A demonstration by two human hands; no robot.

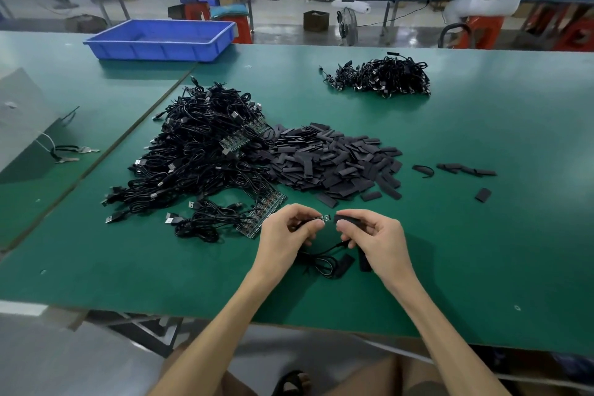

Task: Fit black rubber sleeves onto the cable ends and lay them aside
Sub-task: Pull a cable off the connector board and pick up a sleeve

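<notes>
Green work table. In order of size it carries the tangled heap of unsleeved cables at left, the pile of loose black rubber sleeves touching that heap's right edge, and, well apart at the far right, a smaller bundle of cables that we judge to be those laid aside. Near the front edge the left hand and right hand meet over one cable, whose slack lies looped on the table below them. The right holds a single sleeve at the cable's small circuit-board end, which the left presents.

Step in hand, as we judge it: starting the board into the sleeve. To do it well we squeeze the flat sleeve at its edges so the mouth opens, keep the board level with it, and grip close behind the board so the cable does not buckle as it enters. A tilted board may catch on the lip.

Pose: the left thumb and forefinger pinch the cable just behind the board, the other fingers curled loosely beneath. The right thumb and fingertips clamp the sleeve, mouth facing left. Board tip and mouth are just beside one another; whether they touch we cannot tell.
</notes>
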